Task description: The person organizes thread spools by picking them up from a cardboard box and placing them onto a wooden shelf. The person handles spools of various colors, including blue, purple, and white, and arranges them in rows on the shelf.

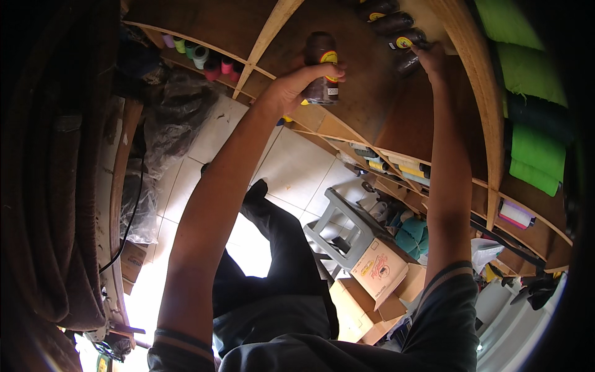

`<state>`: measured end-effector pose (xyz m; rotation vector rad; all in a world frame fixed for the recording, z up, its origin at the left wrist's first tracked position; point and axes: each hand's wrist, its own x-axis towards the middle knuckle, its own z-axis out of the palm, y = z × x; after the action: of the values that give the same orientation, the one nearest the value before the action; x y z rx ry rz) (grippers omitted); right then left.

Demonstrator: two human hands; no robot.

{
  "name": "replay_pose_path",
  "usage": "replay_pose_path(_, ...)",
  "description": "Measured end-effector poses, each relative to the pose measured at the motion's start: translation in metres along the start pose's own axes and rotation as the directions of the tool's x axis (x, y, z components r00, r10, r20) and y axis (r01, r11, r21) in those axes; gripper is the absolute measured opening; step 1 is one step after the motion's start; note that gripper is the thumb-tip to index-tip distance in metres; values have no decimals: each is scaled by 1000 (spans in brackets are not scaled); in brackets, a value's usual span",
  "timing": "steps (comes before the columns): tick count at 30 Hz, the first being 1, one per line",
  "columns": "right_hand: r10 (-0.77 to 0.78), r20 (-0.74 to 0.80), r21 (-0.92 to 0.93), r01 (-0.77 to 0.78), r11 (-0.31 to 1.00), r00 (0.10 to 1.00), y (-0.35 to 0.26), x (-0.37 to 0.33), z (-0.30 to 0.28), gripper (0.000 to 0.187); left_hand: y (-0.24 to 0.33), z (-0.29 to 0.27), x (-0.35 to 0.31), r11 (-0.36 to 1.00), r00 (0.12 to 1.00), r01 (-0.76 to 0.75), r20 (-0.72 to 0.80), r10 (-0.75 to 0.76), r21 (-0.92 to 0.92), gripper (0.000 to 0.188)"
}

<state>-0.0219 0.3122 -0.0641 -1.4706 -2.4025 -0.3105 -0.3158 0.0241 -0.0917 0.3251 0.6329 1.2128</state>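
Note:
My left hand (294,85) is wrapped round a dark brown spool of thread (319,48) with a yellow label, held upright in front of a wooden shelf. Further right, my right hand (434,63) reaches into the shelf compartment. Its fingers close on the near end of another dark thread spool (401,41), which lies on its side and also has a yellow label. Beside that one are more dark spools (392,23) in a row, and a further dark spool (407,63) sits just below my fingers.
Wooden dividers (251,62) split the shelving. Pink spools (212,67) and other colours fill a compartment at left, bright green spools (538,160) one at right. Below stand a grey plastic stool (341,226) and an open cardboard box (379,270). Dark rolled fabric (62,217) hangs at left.

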Motion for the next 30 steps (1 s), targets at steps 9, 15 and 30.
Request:
replay_pose_path(9,-29,-82,-83,22,996,996,-47,-14,-39,47,-1,-13,-4,999,1000,-14,-3,15,47,40)
replay_pose_path(15,-27,-115,-111,14,994,993,-33,-21,-34,45,2,-10,-8,996,1000,-8,14,7,90,36)
replay_pose_path(30,-350,-227,-210,305,929,909,-76,-30,-68,35,14,-8,-24,974,995,31,-104,-8,226,65)
